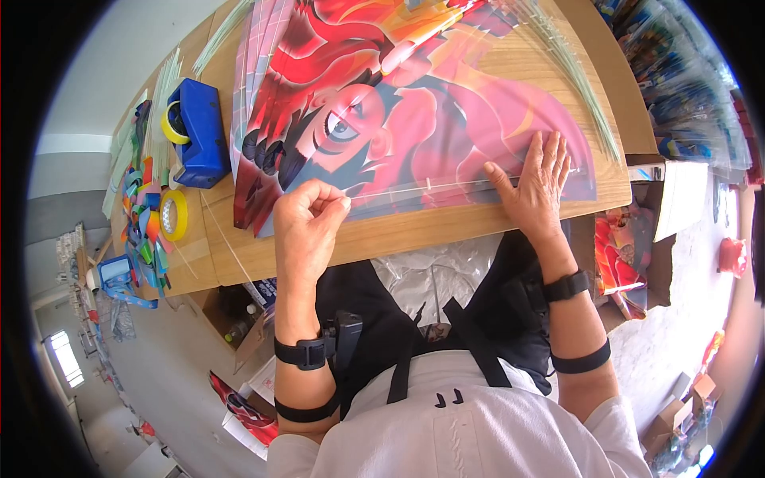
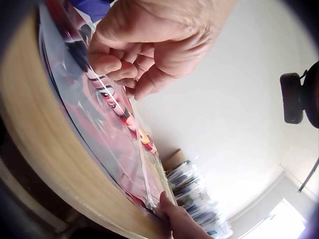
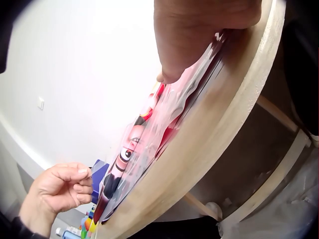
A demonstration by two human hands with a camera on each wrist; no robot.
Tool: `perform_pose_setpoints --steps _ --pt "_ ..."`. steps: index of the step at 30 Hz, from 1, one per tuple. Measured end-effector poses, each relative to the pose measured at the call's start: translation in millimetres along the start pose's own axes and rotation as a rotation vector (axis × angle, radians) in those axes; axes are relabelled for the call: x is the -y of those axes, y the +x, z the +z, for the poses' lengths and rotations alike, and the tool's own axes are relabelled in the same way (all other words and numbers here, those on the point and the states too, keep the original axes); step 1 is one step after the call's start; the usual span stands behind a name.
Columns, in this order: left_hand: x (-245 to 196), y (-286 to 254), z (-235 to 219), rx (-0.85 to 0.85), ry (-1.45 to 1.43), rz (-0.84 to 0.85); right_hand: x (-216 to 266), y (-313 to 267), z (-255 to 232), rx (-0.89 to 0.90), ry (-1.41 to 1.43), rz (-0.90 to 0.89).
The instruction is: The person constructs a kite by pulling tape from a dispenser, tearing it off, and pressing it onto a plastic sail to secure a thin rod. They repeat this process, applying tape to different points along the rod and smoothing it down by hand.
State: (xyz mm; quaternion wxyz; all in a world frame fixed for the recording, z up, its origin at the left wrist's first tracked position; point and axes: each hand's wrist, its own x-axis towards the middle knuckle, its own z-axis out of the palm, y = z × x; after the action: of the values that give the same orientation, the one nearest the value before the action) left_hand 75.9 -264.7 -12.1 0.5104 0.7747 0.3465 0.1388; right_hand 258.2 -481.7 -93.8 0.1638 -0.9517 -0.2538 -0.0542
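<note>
A large printed sheet (image 1: 446,135) with a red and pink cartoon face lies on the wooden table, with a thin pale rod (image 1: 398,191) along its near edge. My left hand (image 1: 307,231) is above the sheet's near edge, thumb and index finger pinched together. In the right wrist view, a small clear piece (image 3: 99,169) shows at the fingertips of that hand (image 3: 60,191). Fingers spread, my right hand (image 1: 538,187) rests flat on the sheet near its right corner, over the rod's end.
On the left of the table (image 1: 343,253) stand a blue tape dispenser (image 1: 201,131), a yellow tape roll (image 1: 173,215) and colourful scraps (image 1: 143,231). Pale thin sticks (image 1: 574,72) lie at the far right. An open cardboard box (image 1: 661,271) with red printed pieces is beside the table.
</note>
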Motion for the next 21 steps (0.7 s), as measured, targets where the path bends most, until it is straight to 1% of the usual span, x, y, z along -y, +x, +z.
perform_pose_setpoints --steps 2,4,7,10,15,20,21 --pt "0.5 -0.2 -0.6 0.005 -0.032 -0.014 -5.7 1.1 -0.2 -0.012 0.023 -0.012" --pt "0.6 -0.3 -1.0 0.007 -0.041 -0.026 -9.3 2.4 -2.9 0.014 0.048 -0.03" --pt "2.7 0.6 -1.0 0.006 -0.013 -0.046 -12.3 0.8 -6.9 0.007 0.056 -0.043" --pt "12.9 2.1 -0.2 0.044 -0.001 -0.033 -19.6 1.5 -4.5 -0.018 0.023 -0.055" --pt "24.9 2.2 3.2 0.042 -0.002 -0.037 -25.7 3.3 -4.8 -0.043 -0.013 -0.08" --pt "23.7 2.3 3.3 0.047 -0.024 -0.045 -29.4 4.9 -5.6 -0.055 0.003 -0.077" --pt "23.3 2.4 3.6 0.055 -0.031 -0.036 -25.2 4.8 -12.3 -0.127 0.071 -0.131"
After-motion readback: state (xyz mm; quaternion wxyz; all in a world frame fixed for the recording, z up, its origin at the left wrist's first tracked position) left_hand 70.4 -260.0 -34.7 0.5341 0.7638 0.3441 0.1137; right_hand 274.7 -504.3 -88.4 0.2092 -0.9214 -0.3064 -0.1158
